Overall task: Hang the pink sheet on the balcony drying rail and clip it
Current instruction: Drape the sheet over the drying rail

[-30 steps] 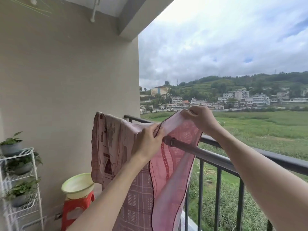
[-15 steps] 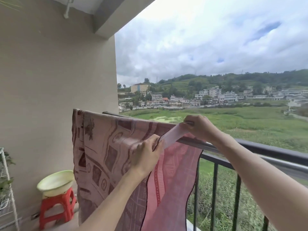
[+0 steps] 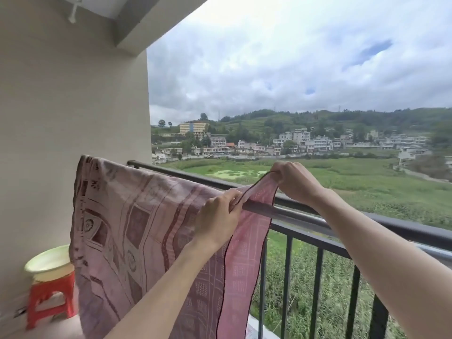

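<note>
- A plain beige wall fills the left side, meeting a grey ceiling beam at the top
- A white fitting hangs from the ceiling near the wall
- A red stool stands by the wall with a pale green basin on it
- A dark metal railing with upright bars edges the balcony
- Beyond lie green fields, low buildings and wooded hills
- Cloudy sky, soft daylight
</note>
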Available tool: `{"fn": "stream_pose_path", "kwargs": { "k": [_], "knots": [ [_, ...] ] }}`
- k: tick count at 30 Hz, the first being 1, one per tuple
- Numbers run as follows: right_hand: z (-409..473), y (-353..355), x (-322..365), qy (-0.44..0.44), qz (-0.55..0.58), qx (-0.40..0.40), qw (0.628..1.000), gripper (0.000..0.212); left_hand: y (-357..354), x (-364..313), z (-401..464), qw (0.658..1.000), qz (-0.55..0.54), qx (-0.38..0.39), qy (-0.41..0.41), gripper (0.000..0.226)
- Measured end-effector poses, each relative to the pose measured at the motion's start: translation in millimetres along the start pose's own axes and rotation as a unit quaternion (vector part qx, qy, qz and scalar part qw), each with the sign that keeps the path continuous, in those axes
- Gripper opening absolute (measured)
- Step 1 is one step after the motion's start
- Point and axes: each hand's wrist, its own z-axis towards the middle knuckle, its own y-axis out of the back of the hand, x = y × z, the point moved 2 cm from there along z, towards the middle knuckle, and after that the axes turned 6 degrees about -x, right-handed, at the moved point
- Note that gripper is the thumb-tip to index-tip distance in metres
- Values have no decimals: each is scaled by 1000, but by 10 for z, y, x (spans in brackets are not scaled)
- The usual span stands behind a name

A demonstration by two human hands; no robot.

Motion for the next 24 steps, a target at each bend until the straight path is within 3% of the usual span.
{"fn": "stream_pose_path", "kwargs": {
  "k": [16,24],
  "knots": [
    [-76,-447,485,-67,-44,40,996,6,190,673,-61,997,-21,71,-2,26],
    [-75,-245,635,-78,-103,17,991,9,339,588,8,995,-45,77,-43,19]
  ]
}}
